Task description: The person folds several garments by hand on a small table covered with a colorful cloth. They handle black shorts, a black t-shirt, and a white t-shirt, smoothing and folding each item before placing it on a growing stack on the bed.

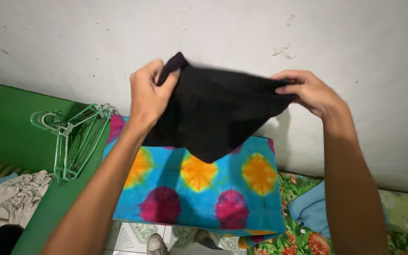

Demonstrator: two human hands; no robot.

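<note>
Head view, looking down along both forearms, takes the tie-dye cloth (199, 189) as its landmark: a blue piece with yellow and magenta rounds, draped flat over a raised surface whose kind cannot be told. Directly above that cloth, both hands hold a black garment (213, 113) in the air in front of the pale wall (72, 42). Left hand (148, 94) is closed on one upper corner, thumb and fingers pinching the fabric; right hand (308, 92) is closed on the opposite upper edge in the same way. Between them the garment is stretched taut along its top and hangs to a point just over the cloth's upper edge, apparently doubled over once; no further fold can be confirmed, and it has not been laid down. Left of the tie-dye cloth lies a bunch of green hangers (76, 137) on a green surface (5, 123), with a crumpled pale printed garment (10, 198) further down on that side. Right of the cloth, a light blue item (310, 210) rests on floral fabric (303, 241). Below the cloth, a shoe (156, 244) shows on tiled floor (131, 236).
</note>
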